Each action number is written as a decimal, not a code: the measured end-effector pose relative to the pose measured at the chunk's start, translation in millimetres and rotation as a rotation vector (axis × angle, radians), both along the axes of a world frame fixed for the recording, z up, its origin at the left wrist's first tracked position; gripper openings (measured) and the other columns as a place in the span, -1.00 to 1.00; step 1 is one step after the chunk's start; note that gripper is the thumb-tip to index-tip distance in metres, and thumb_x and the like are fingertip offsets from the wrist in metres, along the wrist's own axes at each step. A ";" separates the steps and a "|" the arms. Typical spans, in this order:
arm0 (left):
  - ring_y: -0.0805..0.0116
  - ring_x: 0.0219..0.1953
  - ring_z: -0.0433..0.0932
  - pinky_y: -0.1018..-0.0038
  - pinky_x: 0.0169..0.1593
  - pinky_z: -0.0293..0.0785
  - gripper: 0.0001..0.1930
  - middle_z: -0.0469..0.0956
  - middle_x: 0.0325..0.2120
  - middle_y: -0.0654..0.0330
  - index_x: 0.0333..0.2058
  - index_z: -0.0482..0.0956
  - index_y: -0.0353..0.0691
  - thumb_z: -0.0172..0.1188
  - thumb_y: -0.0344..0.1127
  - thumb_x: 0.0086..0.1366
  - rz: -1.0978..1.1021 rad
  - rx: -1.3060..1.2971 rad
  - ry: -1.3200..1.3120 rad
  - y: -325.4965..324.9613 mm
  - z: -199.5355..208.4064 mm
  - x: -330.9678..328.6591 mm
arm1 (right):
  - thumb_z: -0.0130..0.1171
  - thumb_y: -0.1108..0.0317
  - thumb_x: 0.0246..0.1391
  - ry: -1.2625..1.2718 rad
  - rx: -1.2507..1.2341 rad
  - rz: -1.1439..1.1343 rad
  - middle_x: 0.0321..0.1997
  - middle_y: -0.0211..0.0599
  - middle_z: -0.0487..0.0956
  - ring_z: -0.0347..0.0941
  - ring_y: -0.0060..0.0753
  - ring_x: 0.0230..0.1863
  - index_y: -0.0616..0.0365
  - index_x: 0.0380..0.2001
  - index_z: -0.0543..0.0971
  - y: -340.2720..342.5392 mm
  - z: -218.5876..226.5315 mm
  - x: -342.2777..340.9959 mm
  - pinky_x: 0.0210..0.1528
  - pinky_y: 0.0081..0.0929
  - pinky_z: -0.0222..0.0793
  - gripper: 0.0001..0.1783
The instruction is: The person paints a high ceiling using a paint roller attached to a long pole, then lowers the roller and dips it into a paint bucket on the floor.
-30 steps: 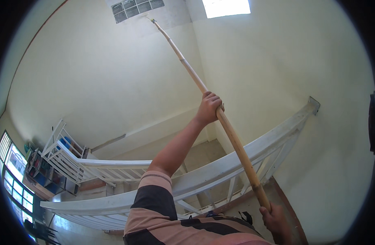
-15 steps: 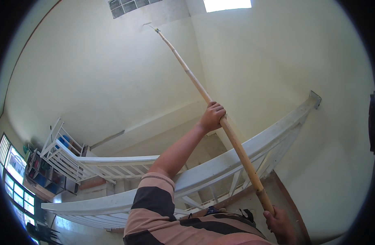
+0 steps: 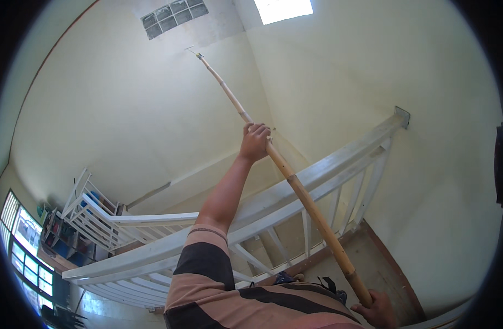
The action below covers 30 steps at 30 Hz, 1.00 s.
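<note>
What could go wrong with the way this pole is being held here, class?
The long bamboo pole could swing if the left hand, partway along it, or the right hand, at its lower end, slipped.
The thin piece at its tip might scrape the pale wall; contact can't be judged.
The pole crosses the white railing in view, so it may knock against it.

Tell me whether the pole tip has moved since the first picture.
Yes: judged against the fixed grey panes, the pole tip has moved downward, away from them; a second ago it was just below them.
</note>
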<state>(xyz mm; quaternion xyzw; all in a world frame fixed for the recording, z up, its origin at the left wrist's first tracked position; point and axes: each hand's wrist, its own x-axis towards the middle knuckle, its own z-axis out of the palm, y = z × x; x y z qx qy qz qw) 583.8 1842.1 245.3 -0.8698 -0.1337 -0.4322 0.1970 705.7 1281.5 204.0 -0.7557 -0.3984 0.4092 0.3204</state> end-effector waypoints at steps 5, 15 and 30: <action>0.31 -0.05 0.49 0.20 0.14 0.14 -0.78 0.55 -0.33 0.29 -0.40 0.44 -0.13 0.22 -0.44 -0.10 0.003 0.065 0.028 -72.5 3.8 27.9 | 0.14 0.40 0.02 0.009 -0.111 -0.048 -0.51 -0.41 0.33 0.16 -0.47 -0.47 0.20 -0.45 0.38 -89.9 -48.3 42.7 -0.42 -0.46 0.17 -0.84; 0.31 -0.09 0.52 0.19 0.14 0.15 -0.78 0.56 -0.36 0.29 -0.40 0.45 -0.13 0.21 -0.46 -0.08 0.032 0.173 -0.013 -215.2 19.2 45.1 | 0.10 0.15 0.08 0.047 -0.466 -0.078 -0.44 -0.35 0.39 0.25 -0.41 -0.43 0.13 -0.35 0.42 -281.9 -157.9 91.3 -0.35 -0.47 0.24 -0.74; 0.35 -0.65 0.37 0.42 -0.36 0.35 -0.78 0.32 -0.76 0.28 -0.68 0.38 -0.14 0.30 -0.46 -0.06 -0.238 0.313 0.001 -437.5 37.1 -33.3 | 0.48 0.22 -0.37 -0.373 0.017 0.334 0.05 -0.10 0.47 0.40 -0.05 0.08 0.13 -0.04 0.47 -342.2 -124.9 144.3 0.16 -0.28 0.28 -0.28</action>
